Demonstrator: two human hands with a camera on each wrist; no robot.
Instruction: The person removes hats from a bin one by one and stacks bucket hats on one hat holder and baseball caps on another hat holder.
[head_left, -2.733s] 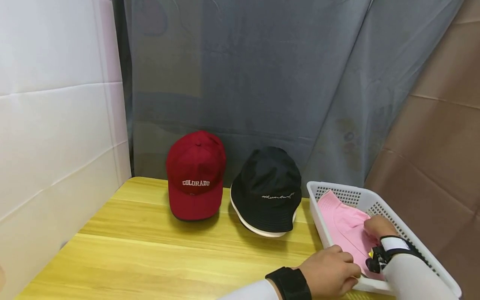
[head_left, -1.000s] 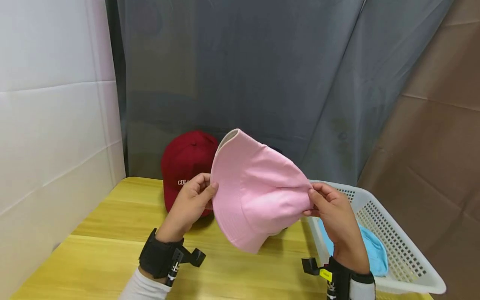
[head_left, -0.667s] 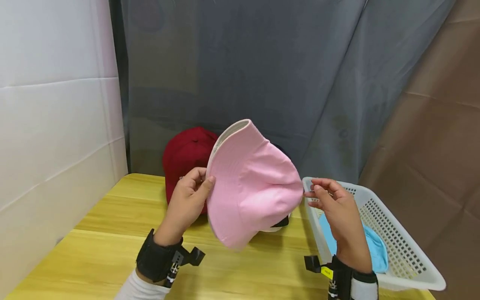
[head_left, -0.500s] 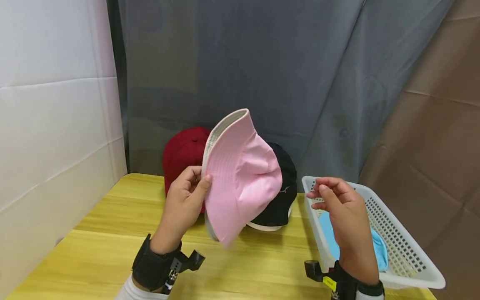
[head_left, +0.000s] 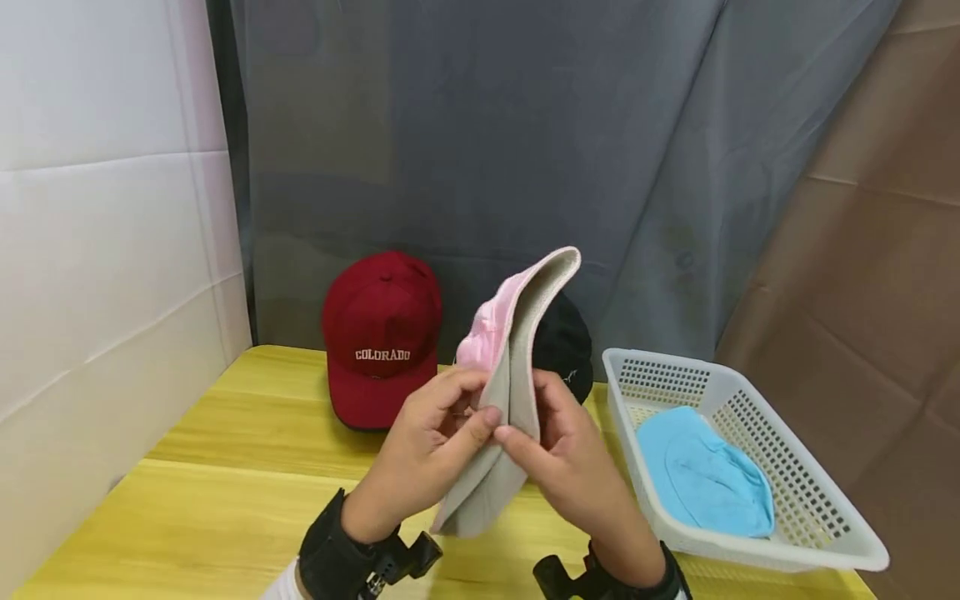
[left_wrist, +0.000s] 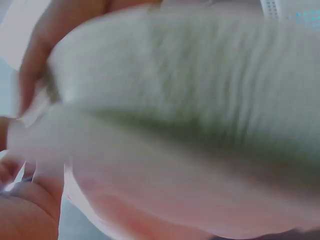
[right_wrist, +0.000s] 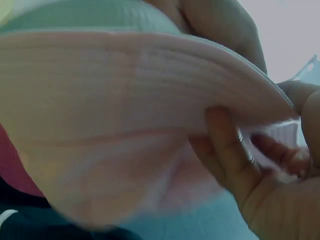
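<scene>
Since half a second earlier, my right hand (head_left: 570,450) had rejoined the pink bucket hat (head_left: 517,367), now turned beige lining toward me. Both it and my left hand (head_left: 431,442) pinched the brim, held above the table (head_left: 225,500), in front of the black hat (head_left: 562,346). The thin pinch could slip, I judged. Only the head view showed the basket (head_left: 750,550); the wrist views filled with blurred brim.
</scene>
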